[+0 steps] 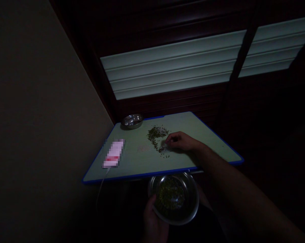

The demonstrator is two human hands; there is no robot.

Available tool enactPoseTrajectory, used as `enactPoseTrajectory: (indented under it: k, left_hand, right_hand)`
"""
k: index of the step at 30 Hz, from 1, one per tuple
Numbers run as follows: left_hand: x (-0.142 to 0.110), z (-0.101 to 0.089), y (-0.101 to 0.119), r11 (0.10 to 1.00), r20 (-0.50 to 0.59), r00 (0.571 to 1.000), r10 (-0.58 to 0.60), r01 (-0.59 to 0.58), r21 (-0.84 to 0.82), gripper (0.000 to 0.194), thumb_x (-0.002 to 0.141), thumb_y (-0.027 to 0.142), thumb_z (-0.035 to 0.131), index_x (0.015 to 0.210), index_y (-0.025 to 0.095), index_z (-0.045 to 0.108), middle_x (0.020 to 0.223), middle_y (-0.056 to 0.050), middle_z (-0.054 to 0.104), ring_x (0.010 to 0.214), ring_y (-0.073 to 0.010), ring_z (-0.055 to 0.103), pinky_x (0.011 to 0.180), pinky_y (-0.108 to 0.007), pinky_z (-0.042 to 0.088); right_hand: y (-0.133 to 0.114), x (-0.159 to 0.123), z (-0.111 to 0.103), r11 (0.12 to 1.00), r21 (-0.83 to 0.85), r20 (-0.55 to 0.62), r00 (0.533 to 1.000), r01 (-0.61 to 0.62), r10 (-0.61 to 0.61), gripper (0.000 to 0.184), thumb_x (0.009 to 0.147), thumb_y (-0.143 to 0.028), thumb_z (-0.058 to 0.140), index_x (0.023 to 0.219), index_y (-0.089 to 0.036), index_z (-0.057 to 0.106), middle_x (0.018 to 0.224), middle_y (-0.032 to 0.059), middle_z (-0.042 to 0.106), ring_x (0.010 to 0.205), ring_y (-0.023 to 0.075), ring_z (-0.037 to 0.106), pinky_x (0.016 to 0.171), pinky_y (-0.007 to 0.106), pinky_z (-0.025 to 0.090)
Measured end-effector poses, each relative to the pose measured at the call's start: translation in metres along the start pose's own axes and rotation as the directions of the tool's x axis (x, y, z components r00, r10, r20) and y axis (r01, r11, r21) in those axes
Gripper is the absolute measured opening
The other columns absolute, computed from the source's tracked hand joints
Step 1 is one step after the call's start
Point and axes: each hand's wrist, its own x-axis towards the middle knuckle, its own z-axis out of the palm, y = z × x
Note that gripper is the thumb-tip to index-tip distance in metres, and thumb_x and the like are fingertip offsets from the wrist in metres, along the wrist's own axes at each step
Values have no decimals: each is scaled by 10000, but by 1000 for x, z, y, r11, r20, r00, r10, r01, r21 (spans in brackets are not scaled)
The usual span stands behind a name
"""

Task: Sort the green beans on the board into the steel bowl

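Dim light fills the room, where a dark reddish-brown wooden panel [167, 20] with pale horizontal slats [175, 65] stands across the top of the frame, and a plain greyish-brown wall [35, 101] covers the left side. At the centre lies a pale green flat tabletop with a blue edge [134, 167]. On its middle, small round green beans [154, 132] are spread in a loose, curved patch, with several single ones scattered nearer to the lower edge.

From the right of the frame, the right hand [180, 141] reaches to this patch; its fingers are bent and brought together, but I cannot tell if they hold something. At the bottom centre, the left hand [154, 219] grips the rim of a round shiny metal bowl [193, 199], its thumb near the inside. This bowl, just below the tabletop's near edge, contains many green beans [170, 194].

Near the tabletop's far left corner stands a smaller shallow metal bowl [133, 126]. At the left, a flat rectangular device with a pixelated pink-white screen [114, 152] lies with a thin white cable [99, 189] hanging over the edge.
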Motion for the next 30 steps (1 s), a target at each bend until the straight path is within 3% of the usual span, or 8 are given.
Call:
enactPoseTrajectory:
  k: [8, 18, 23, 30]
  left_hand:
    - [-4, 8, 2, 999, -54, 998, -22, 20, -46, 313, 867, 252, 498, 772, 176, 786, 812, -97, 792, 847, -266, 732, 1017, -470, 439]
    - [-2, 7, 1, 999, -75, 997, -13, 9, -48, 278, 859, 231, 512, 868, 191, 787, 804, -84, 792, 852, -257, 731, 1012, -465, 443]
    - [0, 4, 0, 1000, -44, 999, 2, -3, -13, 286, 848, 255, 527, 973, 196, 778, 835, -93, 793, 877, -274, 728, 1010, -486, 441]
    - [3, 0, 2, 1000, -17, 1000, -19, 19, -3, 266, 850, 259, 532, 840, 202, 791, 867, -89, 796, 900, -270, 726, 1020, -479, 433]
  right_hand:
    - [-2, 0, 3, 999, 19, 20, 999, 30, -30, 258, 629, -286, 727, 829, -124, 708, 674, 7, 626, 582, 99, 487, 543, 243, 361]
    - [-1, 1, -1, 1000, -5, -49, 999, 7, -8, 185, 587, -224, 702, 746, -134, 669, 595, -44, 516, 537, 76, 408, 522, 237, 306]
    - [-3, -2, -4, 999, -4, -31, 999, -37, 37, 201, 565, -240, 705, 726, -130, 657, 607, -30, 552, 539, 81, 439, 517, 234, 315]
    - [0, 0, -4, 999, -1, -23, 999, -47, 47, 212, 556, -239, 713, 725, -128, 652, 632, -11, 594, 555, 90, 473, 526, 237, 335]
